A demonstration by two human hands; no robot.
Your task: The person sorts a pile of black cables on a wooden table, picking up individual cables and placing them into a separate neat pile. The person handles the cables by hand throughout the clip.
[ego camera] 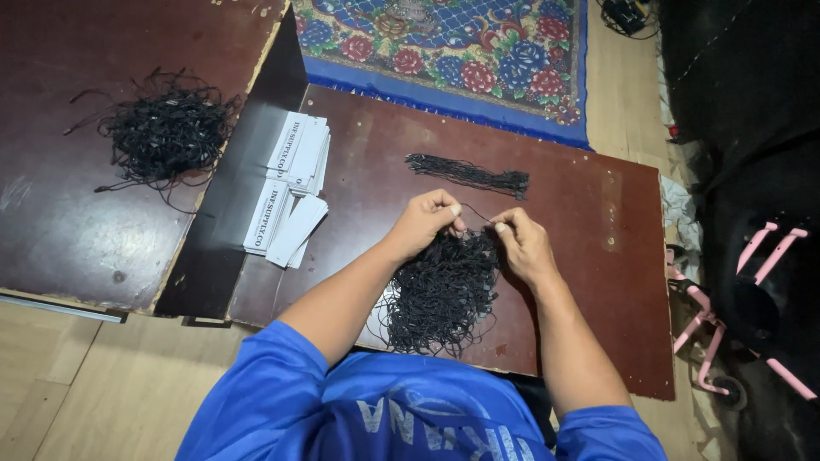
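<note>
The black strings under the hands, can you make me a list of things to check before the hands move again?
1. One strand pulled out: a thin strand runs between the left hand and the right hand. Ok.
2. Grip on the strand: both hands pinch it at the fingertips. Ok.
3. Strand free of the tangled pile: hidden by the hands. Cannot tell.
4. Straight bundle lying apart from the pile. Ok.
5. White tags in reach: they lie to the left on the brown board. Ok.
6. Tags neat: stacks fanned and slipped. Not ok.
</note>
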